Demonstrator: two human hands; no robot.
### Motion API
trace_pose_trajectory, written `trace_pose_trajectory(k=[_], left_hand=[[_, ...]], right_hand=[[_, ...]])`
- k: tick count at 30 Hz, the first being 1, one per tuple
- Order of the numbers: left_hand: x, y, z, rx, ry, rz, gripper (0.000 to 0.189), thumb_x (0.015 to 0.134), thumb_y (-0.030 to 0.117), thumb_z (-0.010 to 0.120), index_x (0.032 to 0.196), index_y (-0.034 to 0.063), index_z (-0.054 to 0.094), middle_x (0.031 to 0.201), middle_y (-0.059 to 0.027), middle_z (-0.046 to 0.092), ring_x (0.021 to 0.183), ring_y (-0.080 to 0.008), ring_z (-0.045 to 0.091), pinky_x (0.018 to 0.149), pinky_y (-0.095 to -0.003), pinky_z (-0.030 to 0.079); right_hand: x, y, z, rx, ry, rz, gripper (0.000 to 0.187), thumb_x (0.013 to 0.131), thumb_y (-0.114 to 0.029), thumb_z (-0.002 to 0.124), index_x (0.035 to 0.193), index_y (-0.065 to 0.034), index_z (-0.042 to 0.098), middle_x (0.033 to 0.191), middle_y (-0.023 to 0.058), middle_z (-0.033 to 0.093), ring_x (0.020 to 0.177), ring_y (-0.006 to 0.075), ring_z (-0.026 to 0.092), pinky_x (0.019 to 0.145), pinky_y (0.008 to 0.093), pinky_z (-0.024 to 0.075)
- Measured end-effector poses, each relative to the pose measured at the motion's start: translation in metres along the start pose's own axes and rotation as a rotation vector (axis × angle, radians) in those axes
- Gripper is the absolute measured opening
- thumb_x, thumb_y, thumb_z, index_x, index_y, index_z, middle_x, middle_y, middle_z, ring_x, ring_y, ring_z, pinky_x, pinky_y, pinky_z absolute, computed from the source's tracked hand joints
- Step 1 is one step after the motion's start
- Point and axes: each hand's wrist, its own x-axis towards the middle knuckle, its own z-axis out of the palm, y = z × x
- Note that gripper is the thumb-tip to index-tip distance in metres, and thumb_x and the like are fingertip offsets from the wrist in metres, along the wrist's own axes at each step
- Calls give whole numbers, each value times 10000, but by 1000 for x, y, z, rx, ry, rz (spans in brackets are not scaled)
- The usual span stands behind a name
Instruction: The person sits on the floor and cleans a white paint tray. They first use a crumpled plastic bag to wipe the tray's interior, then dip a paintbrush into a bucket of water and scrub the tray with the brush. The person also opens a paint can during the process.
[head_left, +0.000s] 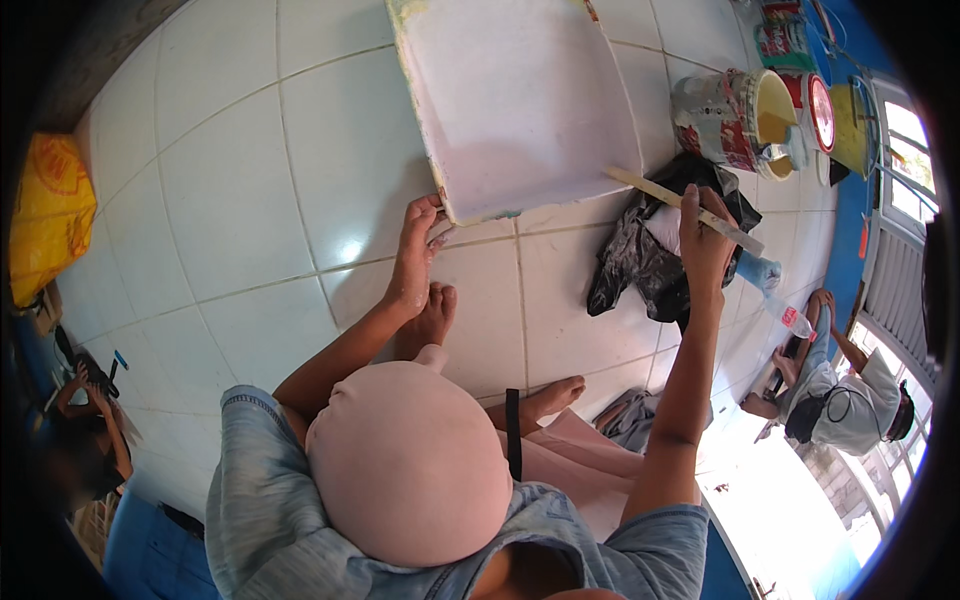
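A shallow rectangular tray, coated in a whitish layer, lies on the tiled floor before me. My left hand is at its near left corner, with the fingers at the edge; whether they grip it is partly hidden. A flat wooden stick is held in my right hand, its far end over the tray's near right corner. Beneath and beside that hand lies a crumpled black plastic bag with white powdery marks and something pale in its opening.
Paint buckets stand at the upper right. A plastic bottle lies right of the bag. One person sits at the far right, another at the far left. A yellow sack is at the left wall. My bare feet are close by.
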Motion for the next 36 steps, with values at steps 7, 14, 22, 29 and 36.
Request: trace_pose_trajectory(k=[7,14,22,29,36], left_hand=[[-1,2,2,10,13,-6,504,948,461,422,1305,105,423,1345,-49,422,1267,-185,365,1043,-379,265],[-2,2,4,5,9,9,498,943,454,432,1305,112,424,1341,-39,425,1265,-181,367,1037,-371,267],[-3,3,5,4,1,14,477,956,438,416,1304,112,422,1299,-34,441,1233,-165,395,1042,-365,282],[-5,7,7,9,-22,26,490,959,443,404,1311,102,412,1285,-38,442,1223,-162,406,1044,-363,289],[-2,2,2,-23,-77,5,518,955,456,396,1342,111,393,1375,-49,391,1316,-198,326,1085,-408,246]], right_hand=[[2,13,-1,-243,150,-160,270,970,-235,536,983,-16,694,780,118,670,688,305,614,650,366,493],[6,-8,-2,260,-313,127,190,953,-131,555,1007,3,678,884,141,670,688,306,614,632,309,487],[18,-30,4,178,-301,-154,127,929,-98,580,927,23,616,840,193,614,728,403,577,638,385,468],[-6,-58,20,255,-296,-267,134,939,-67,548,846,26,566,747,210,556,652,398,560,571,408,454],[-31,-118,48,373,-389,-245,96,884,-66,597,846,19,572,734,190,558,642,394,564,566,412,459]])
